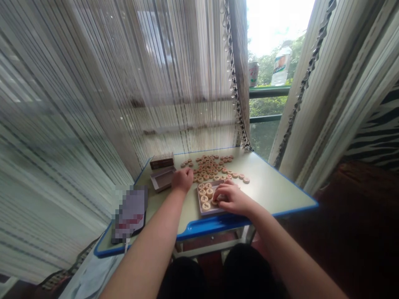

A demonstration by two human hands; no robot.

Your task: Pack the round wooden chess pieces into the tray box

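My right hand point(231, 197) is over a shallow open box point(212, 212) near the table's front edge, its fingertips closed on a round wooden Chinese chess piece point(215, 202) inside. Several more pieces point(204, 199) lie flat in rows at the box's left side, characters facing up. My right hand hides much of the box's right part. Closed, my left hand point(183, 179) hovers or rests beside the loose pile of chess pieces point(208, 167); whatever is in its fingers is hidden. Just left of that hand lies a second shallow tray point(162, 179), its bare inside showing.
A dark brown stacked case point(161, 160) stands at the back left of the blue-edged table point(268, 182). A phone or tablet point(131, 214), partly blurred out, lies at the left with a cable. String curtains point(187, 74) hang behind. A bottle point(281, 66) and can point(253, 74) stand on the window ledge.
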